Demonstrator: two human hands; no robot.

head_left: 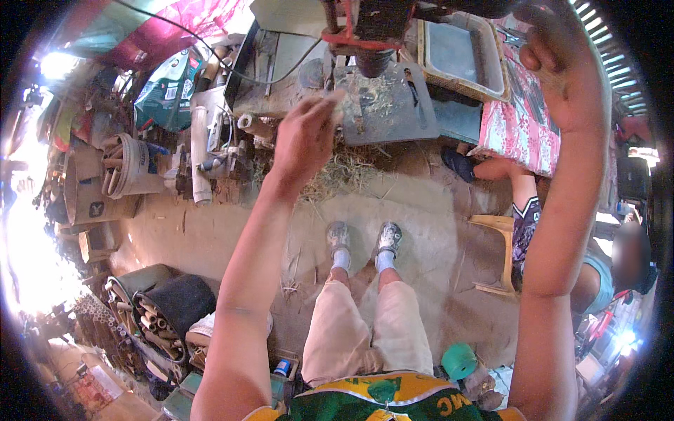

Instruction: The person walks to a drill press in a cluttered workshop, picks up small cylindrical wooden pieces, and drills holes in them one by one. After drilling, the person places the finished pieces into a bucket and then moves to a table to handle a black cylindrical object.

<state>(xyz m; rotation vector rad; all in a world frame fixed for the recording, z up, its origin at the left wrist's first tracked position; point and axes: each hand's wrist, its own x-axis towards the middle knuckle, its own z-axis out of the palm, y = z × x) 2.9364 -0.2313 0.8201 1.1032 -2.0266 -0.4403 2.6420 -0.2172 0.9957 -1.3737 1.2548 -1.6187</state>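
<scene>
My left hand (307, 137) reaches to the left edge of a grey metal work plate (414, 123) strewn with pale shavings. Its fingers are pinched together; what lies between them, if anything, is too small and blurred to name. Above the plate hangs the dark, rounded lower end (373, 64) of a machine that looks like a drill press, with a red part (344, 36) on its left. My right hand (554, 74) is raised at the upper right, fingers curled beside the dark upper part of the machine. What it grips is hidden.
Right of the plate lies a framed tray (467, 56); a pink patterned cloth (516, 116) hangs beyond it. Another person sits at right near a yellowish chair (502, 245). A black bucket (175, 305) and bamboo-like pieces (158, 326) stand lower left. Straw (340, 175) litters the ground.
</scene>
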